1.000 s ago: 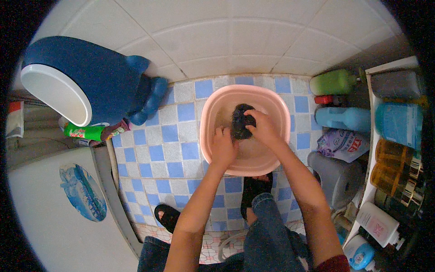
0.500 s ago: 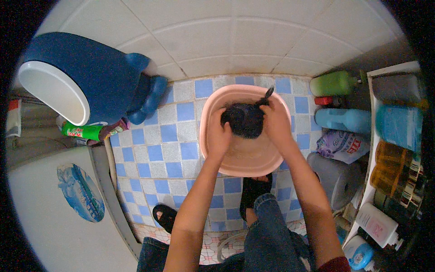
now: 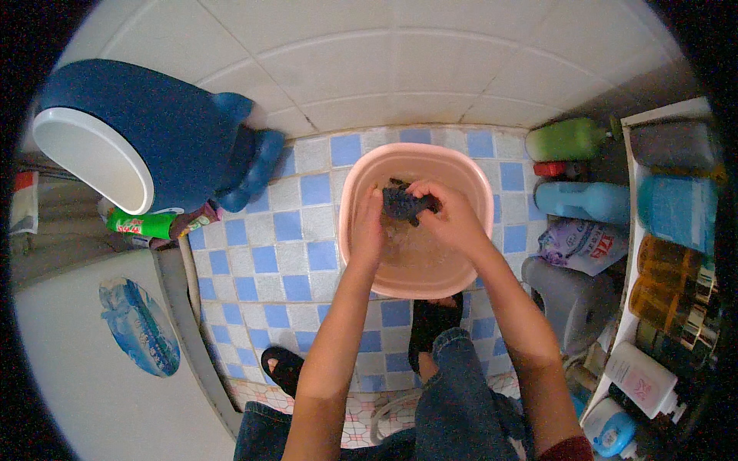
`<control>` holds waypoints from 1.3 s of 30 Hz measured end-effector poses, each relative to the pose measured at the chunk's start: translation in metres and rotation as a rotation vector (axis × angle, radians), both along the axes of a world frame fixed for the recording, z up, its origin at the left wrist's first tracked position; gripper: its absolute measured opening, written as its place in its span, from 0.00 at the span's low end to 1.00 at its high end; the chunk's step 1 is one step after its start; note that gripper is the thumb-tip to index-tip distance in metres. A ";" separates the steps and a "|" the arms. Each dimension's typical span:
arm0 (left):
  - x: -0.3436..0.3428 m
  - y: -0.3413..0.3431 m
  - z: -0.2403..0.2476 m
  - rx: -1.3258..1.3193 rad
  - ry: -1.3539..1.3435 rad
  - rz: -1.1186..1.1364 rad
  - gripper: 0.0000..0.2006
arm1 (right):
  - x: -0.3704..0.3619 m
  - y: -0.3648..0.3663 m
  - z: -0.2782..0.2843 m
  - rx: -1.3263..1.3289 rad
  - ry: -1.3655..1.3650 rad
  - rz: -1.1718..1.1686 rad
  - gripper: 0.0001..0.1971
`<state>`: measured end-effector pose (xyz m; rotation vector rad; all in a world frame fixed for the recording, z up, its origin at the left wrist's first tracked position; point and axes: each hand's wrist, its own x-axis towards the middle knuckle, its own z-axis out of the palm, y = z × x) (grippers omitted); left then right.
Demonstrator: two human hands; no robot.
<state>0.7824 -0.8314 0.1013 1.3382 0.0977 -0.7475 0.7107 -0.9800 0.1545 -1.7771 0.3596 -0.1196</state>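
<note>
A pink plastic basin [image 3: 470, 273] stands on the tiled floor with some cloudy water in it. Inside it, a wet, bunched-up black cloth [image 3: 401, 203] is gathered between my hands; what kind of garment it is I cannot make out. My right hand [image 3: 448, 211] grips the cloth's right side with bent fingers. Along the cloth's left edge lies my left hand [image 3: 370, 230], its fingers stretched out and close to or touching the fabric.
At the left stands a dark blue child's urinal [image 3: 165, 131] with a white bowl. Below it is a white lid-like surface [image 3: 69, 346] with a blue wipes pack label [image 3: 140, 326]. On the right are a green bottle [image 3: 565, 140], a light blue bottle [image 3: 582, 201], a grey jug [image 3: 573, 300] and a loaded shelf [image 3: 632, 200].
The black cloth has been squeezed into a smaller bundle. My right hand has moved left and closed over it, and my left hand's fingers have straightened beside it.
</note>
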 end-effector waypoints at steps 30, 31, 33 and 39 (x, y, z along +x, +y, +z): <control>-0.020 -0.027 0.060 0.205 -0.002 0.060 0.22 | 0.014 0.059 0.011 0.132 0.051 -0.354 0.16; -0.017 -0.027 0.057 0.158 -0.062 0.061 0.23 | 0.016 0.057 0.010 0.067 0.033 -0.367 0.15; -0.011 -0.027 0.051 0.062 -0.181 0.059 0.24 | 0.020 0.053 0.013 0.006 -0.047 -0.381 0.15; 0.013 -0.017 0.082 -0.525 0.564 0.031 0.23 | 0.013 0.038 0.065 -0.210 -0.158 0.012 0.23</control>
